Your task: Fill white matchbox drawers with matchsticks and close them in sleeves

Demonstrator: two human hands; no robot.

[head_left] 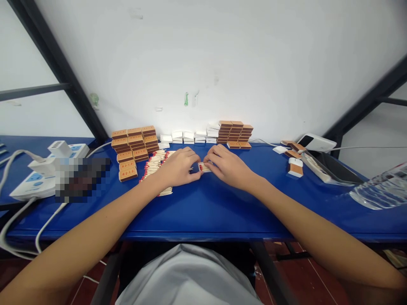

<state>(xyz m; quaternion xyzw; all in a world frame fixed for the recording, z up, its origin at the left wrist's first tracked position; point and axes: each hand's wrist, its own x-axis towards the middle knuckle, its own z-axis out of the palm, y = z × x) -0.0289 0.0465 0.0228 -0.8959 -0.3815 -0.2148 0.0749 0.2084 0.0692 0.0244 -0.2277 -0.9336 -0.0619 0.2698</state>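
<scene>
A small white matchbox tray [206, 168] with red-tipped matches in it lies on the blue table between my hands. My right hand [227, 165] grips its right end, thumb and fingers closed around the sides. At the tray's left end, my left hand [182, 167] has its fingers curled with the thumb pointing at the tray. A few match sticks [190, 170] show between those fingers, partly hidden. Beside and under my left wrist spreads a pile of loose matches [155, 163], many with red heads to the left.
Matchboxes stand stacked at the left [135, 142] and the back right [234, 133]. Several white trays [188, 136] line the wall. A power strip [38, 180] with cables lies left. To the right are a white device [318, 142], a dark-topped pouch [330, 167] and clear plastic [381, 188].
</scene>
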